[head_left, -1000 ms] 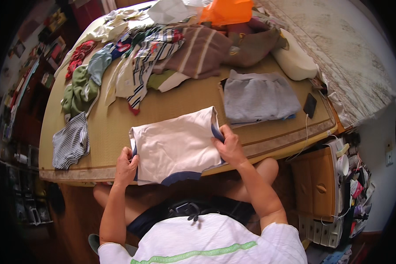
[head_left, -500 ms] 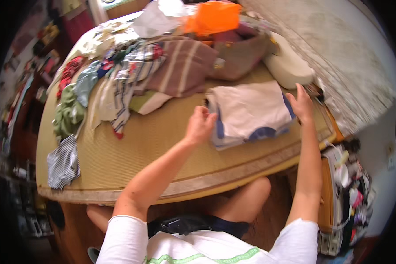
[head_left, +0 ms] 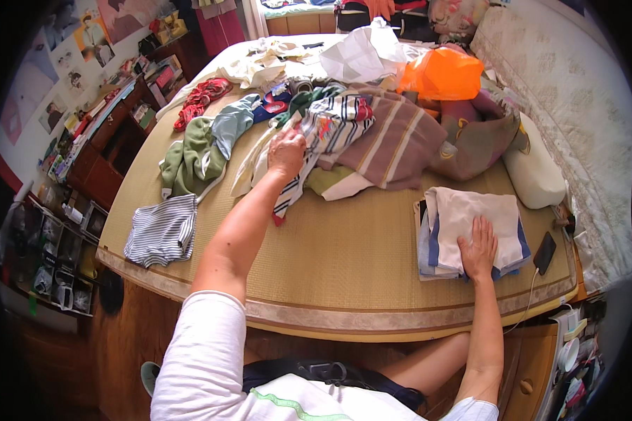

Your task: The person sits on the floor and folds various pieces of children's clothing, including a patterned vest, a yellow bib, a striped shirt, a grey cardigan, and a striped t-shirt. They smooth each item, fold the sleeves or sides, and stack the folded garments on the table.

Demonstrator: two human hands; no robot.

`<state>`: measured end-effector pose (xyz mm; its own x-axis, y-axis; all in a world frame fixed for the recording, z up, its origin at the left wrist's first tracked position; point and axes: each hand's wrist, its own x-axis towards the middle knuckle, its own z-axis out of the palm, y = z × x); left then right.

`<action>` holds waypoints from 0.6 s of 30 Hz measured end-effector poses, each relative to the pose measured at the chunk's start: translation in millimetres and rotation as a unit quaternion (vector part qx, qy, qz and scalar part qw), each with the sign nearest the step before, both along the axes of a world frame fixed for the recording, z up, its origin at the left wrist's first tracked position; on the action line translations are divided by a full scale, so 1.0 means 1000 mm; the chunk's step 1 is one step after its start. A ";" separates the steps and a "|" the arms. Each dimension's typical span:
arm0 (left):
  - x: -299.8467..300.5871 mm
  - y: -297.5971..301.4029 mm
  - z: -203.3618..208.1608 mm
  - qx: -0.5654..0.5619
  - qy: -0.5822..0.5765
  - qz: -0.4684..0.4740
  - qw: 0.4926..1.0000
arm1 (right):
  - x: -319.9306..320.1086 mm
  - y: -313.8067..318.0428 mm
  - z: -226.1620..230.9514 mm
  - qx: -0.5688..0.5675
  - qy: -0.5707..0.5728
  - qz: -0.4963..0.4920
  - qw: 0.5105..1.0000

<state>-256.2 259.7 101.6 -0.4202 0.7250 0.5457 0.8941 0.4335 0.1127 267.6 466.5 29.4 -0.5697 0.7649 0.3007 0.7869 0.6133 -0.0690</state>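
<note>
My right hand (head_left: pixel 479 247) lies flat, fingers spread, on top of a folded stack of clothes (head_left: pixel 446 210), its uppermost piece cream with blue edges. Farther left, my left hand (head_left: pixel 288 151) is closed at the edge of a white garment with dark stripes (head_left: pixel 336 126), which lies in the heap. A cream piece of cloth (head_left: pixel 249 168) hangs out beside that hand. Under the striped garment's right side spreads a brown-mauve striped cloth (head_left: pixel 393 140), with a green and white piece (head_left: pixel 337 184) below it.
All this lies on a bed with a woven mat (head_left: pixel 344 245). Around the heap are a green garment (head_left: pixel 193 161), grey-striped garment (head_left: pixel 163 230), red cloth (head_left: pixel 202 99), orange bag (head_left: pixel 442 74) and white pillow (head_left: pixel 534 165). A phone (head_left: pixel 545 252) with a cable lies near the right edge.
Both hands were at the sides of the folded stack. The left has moved away to the striped garment; the right now rests on the stack, which sits farther right. The view has shifted.
</note>
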 end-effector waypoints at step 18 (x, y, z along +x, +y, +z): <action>0.267 -0.272 -0.018 -0.003 -0.351 -0.281 0.893 | -0.125 -0.190 0.037 -0.203 0.252 0.361 0.875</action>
